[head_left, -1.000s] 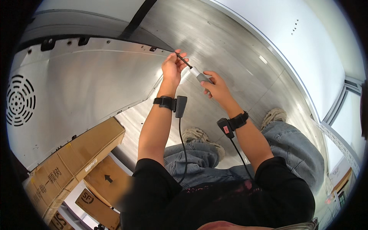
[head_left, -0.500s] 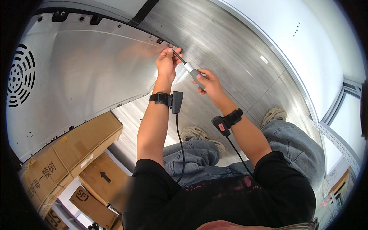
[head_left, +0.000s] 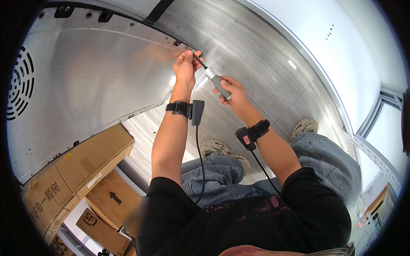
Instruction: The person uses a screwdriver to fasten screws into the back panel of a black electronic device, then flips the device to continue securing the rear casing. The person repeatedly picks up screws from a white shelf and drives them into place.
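While both bare hands work at the panel edge, count is: one screwdriver (head_left: 218, 82), one metal panel (head_left: 98, 72), two hands, two wrist straps, each with a black module and one cable. The panel has one round slotted vent (head_left: 20, 87) on its left side, cut off by the dark rim of the view. At least four cardboard boxes lower left — a long one (head_left: 81, 162), one with an arrow (head_left: 109, 196), a small one (head_left: 100, 230) and part of another at the corner (head_left: 60, 246). Two light shoes on the wood-look floor (head_left: 239, 42), one on each side of the right cable.

Screwdriver position: between the hands, tilted, handle toward lower right, shaft toward upper left. The right hand (head_left: 232, 91) has its fingers closed around the grey handle; the thumb lies along it, and the light collar and dark shaft stick out past the fingers. The left hand (head_left: 185, 68) is at the panel's upper right edge, fingers curled, with the shaft's far end in among them, thumb and index to its left, other fingertips to its right. Can't tell whether the left fingers grip the shaft or a small part — the tip is hidden there.
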Tool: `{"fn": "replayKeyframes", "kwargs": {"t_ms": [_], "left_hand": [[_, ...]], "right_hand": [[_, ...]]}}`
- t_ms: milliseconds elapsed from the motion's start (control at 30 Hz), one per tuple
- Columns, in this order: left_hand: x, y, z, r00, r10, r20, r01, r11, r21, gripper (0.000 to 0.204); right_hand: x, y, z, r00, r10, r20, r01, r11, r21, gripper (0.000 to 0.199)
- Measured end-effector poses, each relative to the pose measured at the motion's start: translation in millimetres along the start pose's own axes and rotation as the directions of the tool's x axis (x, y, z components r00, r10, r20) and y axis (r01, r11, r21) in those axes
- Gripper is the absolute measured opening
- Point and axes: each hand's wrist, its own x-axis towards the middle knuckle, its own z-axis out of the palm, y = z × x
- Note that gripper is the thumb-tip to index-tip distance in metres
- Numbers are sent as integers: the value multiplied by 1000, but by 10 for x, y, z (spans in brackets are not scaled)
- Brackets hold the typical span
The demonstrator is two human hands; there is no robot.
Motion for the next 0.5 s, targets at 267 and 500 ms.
{"fn": "replayKeyframes", "kwargs": {"t_ms": [267, 500], "left_hand": [[19, -5, -13, 999, -4, -44, 3, 1000, -25, 13], [-13, 3, 87, 985, -12, -173, 11, 1000, -5, 17]], "right_hand": [[52, -68, -44, 994, 69, 87, -79, 991, 112, 29], [205, 125, -37, 929, -370, -3, 326, 823, -465, 39]]}}
